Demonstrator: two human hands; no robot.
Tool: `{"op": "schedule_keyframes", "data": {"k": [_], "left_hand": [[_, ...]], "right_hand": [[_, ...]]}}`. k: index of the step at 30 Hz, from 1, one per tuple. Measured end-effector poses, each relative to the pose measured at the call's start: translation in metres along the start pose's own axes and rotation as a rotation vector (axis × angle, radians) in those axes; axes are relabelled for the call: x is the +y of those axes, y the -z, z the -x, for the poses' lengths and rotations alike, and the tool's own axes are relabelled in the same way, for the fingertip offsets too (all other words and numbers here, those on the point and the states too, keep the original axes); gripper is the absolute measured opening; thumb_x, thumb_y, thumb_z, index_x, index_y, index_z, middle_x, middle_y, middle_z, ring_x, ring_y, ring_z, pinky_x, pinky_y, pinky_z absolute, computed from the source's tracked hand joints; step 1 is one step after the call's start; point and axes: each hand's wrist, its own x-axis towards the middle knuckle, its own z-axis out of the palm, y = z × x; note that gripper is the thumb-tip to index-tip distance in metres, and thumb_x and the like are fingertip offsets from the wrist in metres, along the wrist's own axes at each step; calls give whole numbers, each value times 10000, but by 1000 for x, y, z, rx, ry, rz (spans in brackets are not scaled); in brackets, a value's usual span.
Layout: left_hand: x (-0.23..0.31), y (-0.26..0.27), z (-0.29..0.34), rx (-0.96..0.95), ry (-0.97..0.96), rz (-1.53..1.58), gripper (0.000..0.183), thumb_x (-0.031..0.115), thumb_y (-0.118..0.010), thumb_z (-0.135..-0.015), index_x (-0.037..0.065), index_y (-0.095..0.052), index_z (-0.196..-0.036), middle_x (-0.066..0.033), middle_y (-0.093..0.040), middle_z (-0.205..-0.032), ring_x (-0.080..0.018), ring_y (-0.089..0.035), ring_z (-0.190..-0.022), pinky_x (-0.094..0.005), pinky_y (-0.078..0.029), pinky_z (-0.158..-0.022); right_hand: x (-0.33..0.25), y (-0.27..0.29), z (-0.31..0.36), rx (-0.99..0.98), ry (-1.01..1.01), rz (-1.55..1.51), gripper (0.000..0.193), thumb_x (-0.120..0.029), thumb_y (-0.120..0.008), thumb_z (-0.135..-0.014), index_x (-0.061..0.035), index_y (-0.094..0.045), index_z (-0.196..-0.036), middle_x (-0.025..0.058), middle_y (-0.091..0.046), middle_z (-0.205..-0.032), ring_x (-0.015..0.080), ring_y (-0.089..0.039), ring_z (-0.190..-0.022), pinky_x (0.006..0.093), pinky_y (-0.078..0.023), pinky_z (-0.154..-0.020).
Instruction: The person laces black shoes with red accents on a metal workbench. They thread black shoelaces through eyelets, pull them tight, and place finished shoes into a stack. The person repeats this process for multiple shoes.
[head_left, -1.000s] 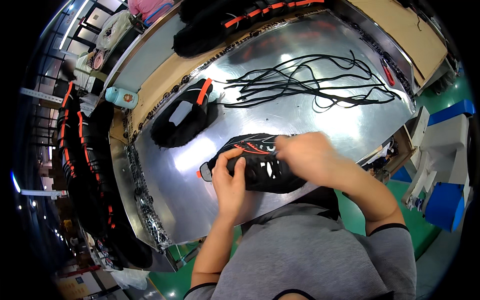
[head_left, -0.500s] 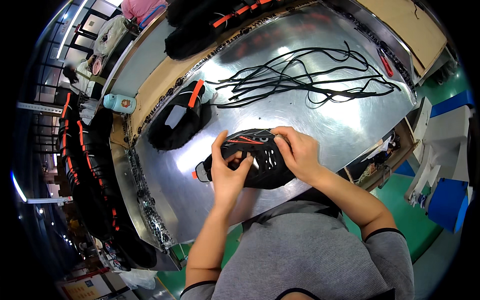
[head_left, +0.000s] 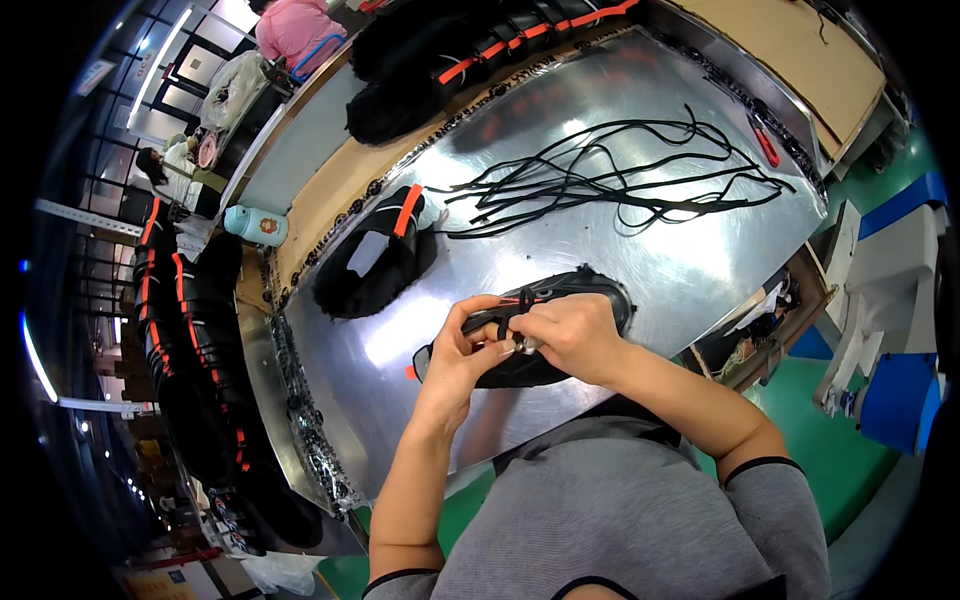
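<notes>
A black shoe with orange trim lies on its side on the metal tabletop, toe to the right, heel tab to the left. My left hand is closed on its upper, thumb and fingers around the lacing area. There, a short black shoelace stands up in a loop. My right hand is curled in a pinch over the same spot, at the lace. A small shiny metal piece shows by its fingertips; its kind is unclear. My hands hide much of the shoe's middle.
Another black fur-lined shoe sits at left on the metal tabletop. Several loose black laces lie tangled beyond. A red-handled tool is far right. Rows of shoes line the left edge; a light-blue bottle stands nearby.
My right hand has moved left from the shoe's toe end to the lacing area, and its fingers have curled in. A black lace loop now shows between my hands. The view has shifted slightly.
</notes>
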Motion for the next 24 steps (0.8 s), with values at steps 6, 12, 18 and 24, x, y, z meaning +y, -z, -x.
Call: {"op": "schedule_keyframes", "data": {"k": [6, 12, 18, 24], "left_hand": [[-10, -3, -12, 198, -34, -1, 360, 248, -564, -1041, 42, -534, -1335, -79, -632, -1172, -138, -601, -1041, -296, -519, -858], [0, -16, -23, 236, -10, -76, 368, 256, -545, -1049, 48, -533, -1352, -98, -632, -1194, -170, -598, -1081, -330, -500, -928], [7, -16, 5, 216, -115, -315, 382, 179, -555, -1036, 34, -505, -1385, -102, -669, -1144, -195, -622, -1067, -316, -481, -960], [-1, -9, 44, 218, -490, -795, 318, 44, -733, -855, 5, -655, -1161, -109, -691, -1078, -212, -670, -937, -313, -509, -876]], "right_hand": [[-46, 35, -1, 2, 166, -330, 261, -79, -756, -684, -121, -728, -940, 12, -610, -664, 187, -609, -554, 317, -465, -478], [-64, 49, 19, -113, 22, -461, 254, -77, -748, -733, -110, -730, -984, -1, -625, -692, 165, -613, -561, 301, -469, -480], [-44, 54, 23, -318, -418, -363, 421, -161, -782, -826, -114, -671, -1230, 39, -669, -759, 149, -634, -625, 279, -499, -583], [-17, 113, 27, -392, -1057, -939, 193, -169, -711, -908, -17, -752, -1020, -11, -625, -700, 55, -551, -628, 209, -421, -580]]}}
